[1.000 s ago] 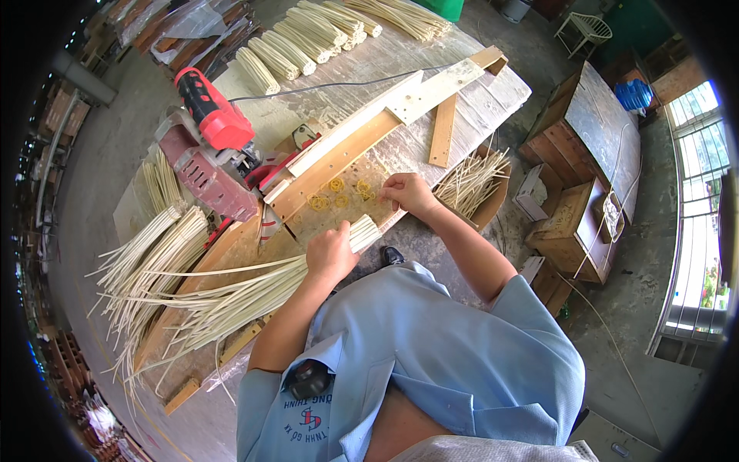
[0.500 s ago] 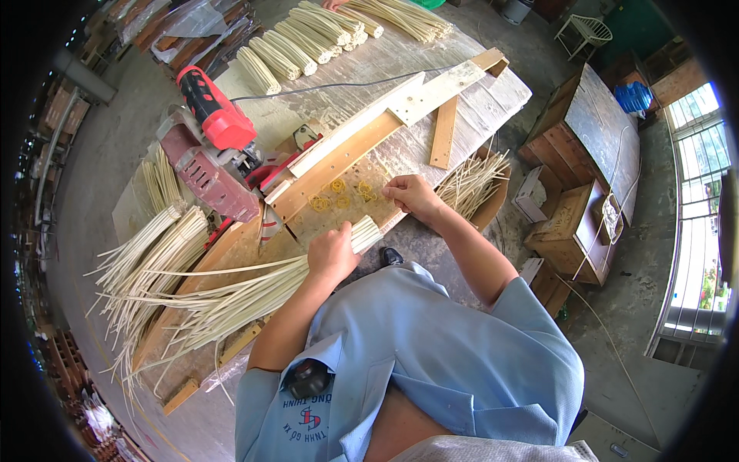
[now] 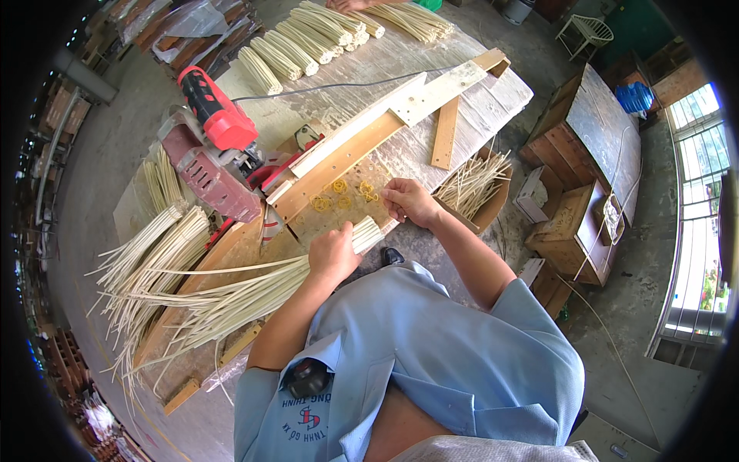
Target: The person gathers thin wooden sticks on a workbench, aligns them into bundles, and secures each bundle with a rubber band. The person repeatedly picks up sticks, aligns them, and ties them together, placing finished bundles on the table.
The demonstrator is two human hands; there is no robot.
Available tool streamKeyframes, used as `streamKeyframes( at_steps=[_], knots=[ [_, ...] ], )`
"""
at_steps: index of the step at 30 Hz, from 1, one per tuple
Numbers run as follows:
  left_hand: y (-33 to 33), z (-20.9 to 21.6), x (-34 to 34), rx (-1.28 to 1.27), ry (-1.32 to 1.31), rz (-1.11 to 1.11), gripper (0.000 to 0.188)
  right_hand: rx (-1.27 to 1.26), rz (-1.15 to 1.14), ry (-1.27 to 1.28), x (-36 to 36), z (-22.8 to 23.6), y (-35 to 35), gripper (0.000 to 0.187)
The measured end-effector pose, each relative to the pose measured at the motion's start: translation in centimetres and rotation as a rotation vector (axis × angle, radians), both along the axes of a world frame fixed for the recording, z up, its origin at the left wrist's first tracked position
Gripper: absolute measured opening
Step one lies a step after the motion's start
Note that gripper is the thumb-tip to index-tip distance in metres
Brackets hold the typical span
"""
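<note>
My left hand (image 3: 334,252) is wrapped round a bundle of thin pale cane strips (image 3: 250,285), gripping it near its even end. The loose ends fan out to the left over the bench. Above and right of that end, my right hand (image 3: 410,202) is closed in a pinch; anything between its fingertips is too small to make out. Several yellow rubber bands (image 3: 341,195) lie on the bench just left of my right hand. Beyond my left hand stands a red and black power saw (image 3: 215,127), beside a long wooden fence (image 3: 339,168).
More loose cane strips (image 3: 165,254) lie at the left by the saw. Tied bundles (image 3: 296,48) line the bench's far side, where another person's hand (image 3: 346,5) rests. A box of cane offcuts (image 3: 476,185) stands right of the bench. A black cord (image 3: 339,85) crosses the top.
My right hand has shifted very slightly, still pinched near the bundle's end. At the far edge the other person's hand and forearm have come further into view. My left hand keeps its grip.
</note>
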State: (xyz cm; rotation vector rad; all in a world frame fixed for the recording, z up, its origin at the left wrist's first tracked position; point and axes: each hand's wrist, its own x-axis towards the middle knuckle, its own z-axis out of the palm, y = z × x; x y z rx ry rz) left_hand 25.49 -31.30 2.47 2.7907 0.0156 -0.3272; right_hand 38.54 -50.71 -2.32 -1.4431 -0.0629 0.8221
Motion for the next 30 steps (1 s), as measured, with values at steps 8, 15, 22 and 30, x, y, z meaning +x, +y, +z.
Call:
streamKeyframes(
  at_steps=[8,15,22,30],
  knots=[
    [0.2,-0.2,0.2,0.018,0.056,0.012,0.042,-0.109,0.134,-0.094,-1.2,-0.2,-1.0,0.045],
    [0.2,-0.3,0.2,0.023,0.060,0.040,0.044,0.171,0.208,0.213,-2.8,1.1,-3.3,0.025],
    [0.1,-0.1,0.7,0.042,0.067,0.054,0.045,-0.129,0.202,0.250,-4.8,-0.4,-4.3,0.069],
    [0.3,0.6,0.6,0.021,0.018,0.035,0.043,0.387,0.100,0.482,-8.1,-2.2,-0.4,0.082]
  ],
)
